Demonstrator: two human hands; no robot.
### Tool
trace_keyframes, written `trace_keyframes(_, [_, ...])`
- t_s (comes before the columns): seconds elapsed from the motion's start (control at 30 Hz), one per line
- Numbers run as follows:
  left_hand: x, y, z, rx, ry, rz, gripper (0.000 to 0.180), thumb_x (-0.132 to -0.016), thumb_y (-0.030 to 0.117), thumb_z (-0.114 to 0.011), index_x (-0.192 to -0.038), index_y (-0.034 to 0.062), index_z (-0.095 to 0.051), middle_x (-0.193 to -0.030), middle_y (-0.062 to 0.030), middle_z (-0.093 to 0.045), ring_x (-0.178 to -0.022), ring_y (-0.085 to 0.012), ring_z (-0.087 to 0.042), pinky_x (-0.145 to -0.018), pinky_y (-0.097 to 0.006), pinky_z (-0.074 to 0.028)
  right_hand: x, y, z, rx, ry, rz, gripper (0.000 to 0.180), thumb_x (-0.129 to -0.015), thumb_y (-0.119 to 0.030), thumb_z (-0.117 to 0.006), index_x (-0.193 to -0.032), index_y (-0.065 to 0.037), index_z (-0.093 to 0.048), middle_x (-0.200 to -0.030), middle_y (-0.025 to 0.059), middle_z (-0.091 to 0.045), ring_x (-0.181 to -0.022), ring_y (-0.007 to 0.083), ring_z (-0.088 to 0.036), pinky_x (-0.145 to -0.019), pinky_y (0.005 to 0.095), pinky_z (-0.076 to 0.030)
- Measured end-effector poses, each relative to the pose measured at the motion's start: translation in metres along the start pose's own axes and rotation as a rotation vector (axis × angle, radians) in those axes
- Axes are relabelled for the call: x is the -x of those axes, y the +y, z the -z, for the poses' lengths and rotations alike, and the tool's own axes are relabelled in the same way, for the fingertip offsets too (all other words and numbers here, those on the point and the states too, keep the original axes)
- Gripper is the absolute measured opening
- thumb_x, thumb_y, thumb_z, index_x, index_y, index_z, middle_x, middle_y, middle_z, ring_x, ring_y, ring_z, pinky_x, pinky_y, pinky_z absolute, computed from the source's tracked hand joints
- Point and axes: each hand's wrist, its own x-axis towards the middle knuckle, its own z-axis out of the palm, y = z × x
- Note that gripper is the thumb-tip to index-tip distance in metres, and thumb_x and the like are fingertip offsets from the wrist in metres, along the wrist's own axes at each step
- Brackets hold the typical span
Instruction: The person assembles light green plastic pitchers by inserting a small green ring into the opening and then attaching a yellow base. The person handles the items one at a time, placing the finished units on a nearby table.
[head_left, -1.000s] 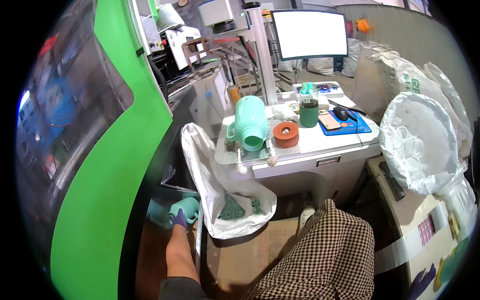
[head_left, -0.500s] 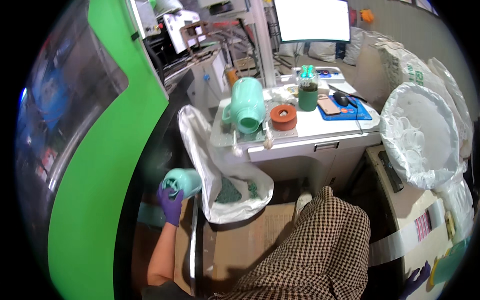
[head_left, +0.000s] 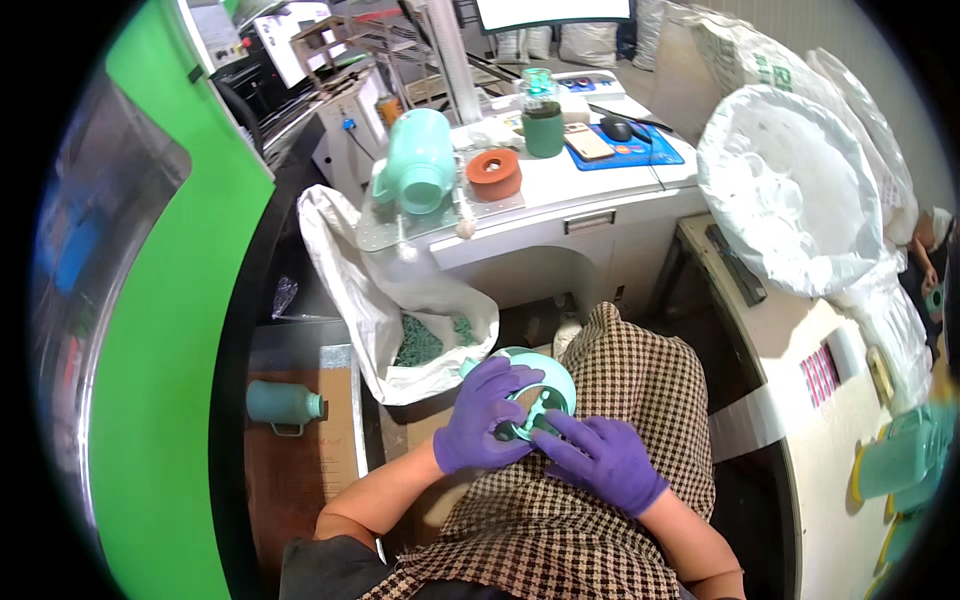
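Note:
A mint-green plastic jug body (head_left: pixel 553 368) is held over my lap, its open mouth facing up toward me. My left hand (head_left: pixel 478 418), in a purple glove, wraps round the near left side of its rim. My right hand (head_left: pixel 608 464), gloved the same, is at the right edge of the mouth. Its fingers reach to a thin mint-green plastic strip (head_left: pixel 536 410) across the opening; whether they grip it I cannot tell. Left of me, a similar jug with a handle (head_left: pixel 283 402) lies on brown cardboard. Beyond my hands, a white sack (head_left: pixel 385 375) holds green scraps.
A white table (head_left: pixel 640 190) ahead bears another mint-green jug (head_left: pixel 420 160), an orange roll (head_left: pixel 494 174), a bottle (head_left: pixel 543 128) and a phone (head_left: pixel 588 142). At right, several green jugs (head_left: pixel 893 463) stand by a bench below a white-lined bin (head_left: pixel 720 185). A green machine panel (head_left: pixel 170 370) rises at left.
My left hand has brought the jug from beside the sack to over my lap. My right hand has come from the bench at far right to the jug's mouth. The view has shifted.

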Motion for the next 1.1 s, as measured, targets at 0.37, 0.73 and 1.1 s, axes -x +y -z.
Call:
trace_keyframes(0.37, [-0.035, 0.007, -0.036, -0.054, -0.236, -0.193, 0.067, -0.067, 0.026, -0.087, -0.125, 0.0119, -0.058, -0.139, -0.0073, -0.064, -0.126, -0.0285, -0.062, -0.113, -0.05, -0.042, 0.02, 0.022, -0.037, 0.13, -0.366, -0.251, 0.026, -0.083, -0.025, -0.077, -0.097, -0.006, -0.065, -0.103, 0.0131, -0.064, -0.066, 0.0227, -0.067, -0.054, 0.0379, -0.053])
trace_keyframes(0.73, [-0.04, 0.017, -0.052, -0.391, -0.2, -0.256, 0.077, -0.076, 0.032, -0.079, -0.149, 0.0256, -0.054, -0.125, 0.0027, -0.068, -0.119, -0.0179, -0.064, -0.116, -0.047, -0.042, 0.054, 0.018, -0.009, 0.198, -0.195, -0.228, 0.036, -0.091, -0.01, -0.065, -0.126, -0.014, -0.059, -0.094, 0.0032, -0.061, -0.064, 0.0167, -0.061, -0.053, 0.0314, -0.049])
trace_keyframes(1.1, [0.065, -0.023, -0.005, 0.13, 0.141, 0.473, 0.044, -0.067, 0.026, -0.092, -0.101, 0.0072, -0.071, -0.13, -0.0143, -0.067, -0.118, -0.035, -0.064, -0.106, -0.048, -0.048, 0.073, -0.016, 0.077, -0.646, 0.847, -0.554, 0.023, -0.095, -0.016, -0.071, -0.101, -0.008, -0.05, -0.1, 0.0091, -0.057, -0.072, 0.0168, -0.062, -0.06, 0.0269, -0.053])
